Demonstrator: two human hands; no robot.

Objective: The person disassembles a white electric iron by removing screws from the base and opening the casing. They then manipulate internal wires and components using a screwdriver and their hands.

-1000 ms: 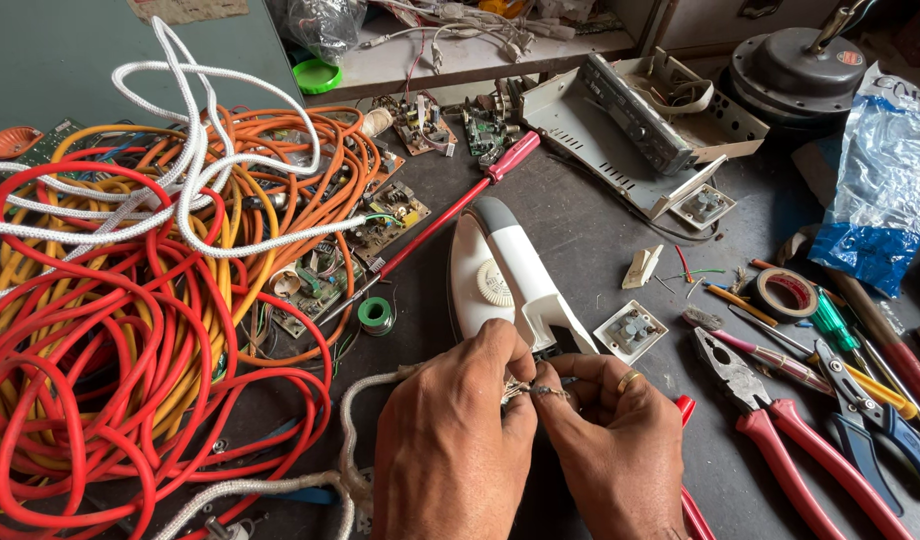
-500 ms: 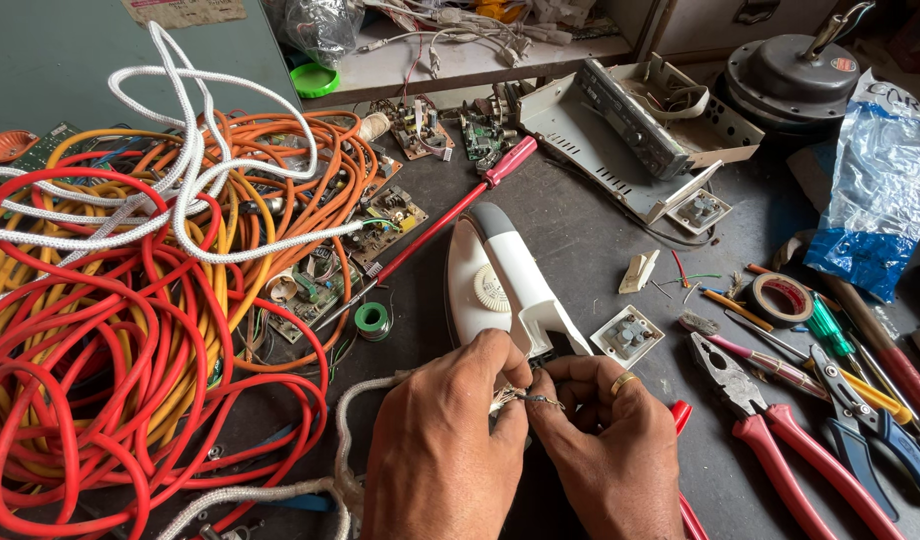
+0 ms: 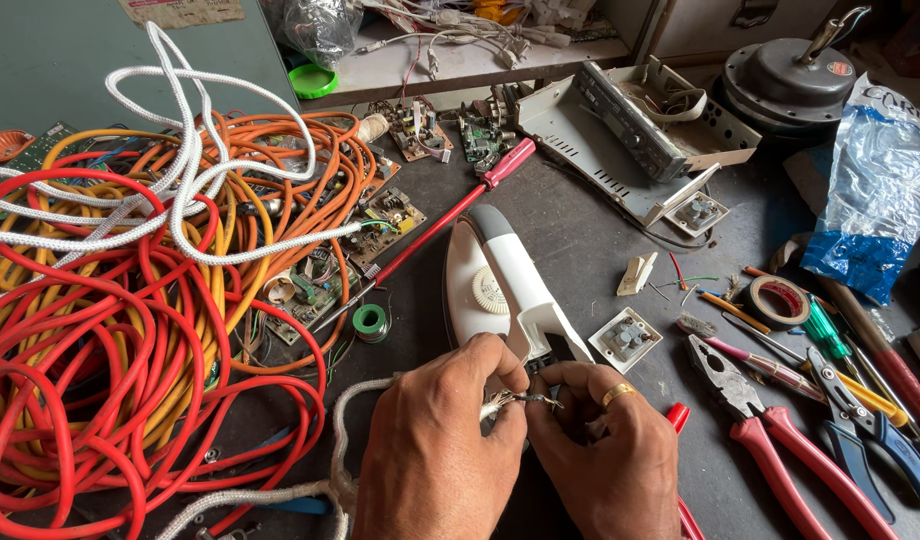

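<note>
At bottom centre of head view, 2 hands meet over 1 white iron [image 3: 500, 290] on the tabletop [image 3: 580, 230]; iron's long axis runs near-far, nose pointing away, rear end under the hands. Left hand [image 3: 435, 450] & right hand [image 3: 605, 450] knuckles up, each grip pinched shut on bare wire strands [image 3: 525, 399] w/ white braided cord [image 3: 345, 440] trailing left. Also 2 red-handled pliers [image 3: 770, 440], 1 red screwdriver [image 3: 450, 215], 1 tape roll [image 3: 777, 300].

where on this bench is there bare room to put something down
The clearest bare patch of bench lies between the white iron, the grey metal chassis and the small socket. Left is buried in cable coils; right is packed with pliers and screwdrivers.
</note>
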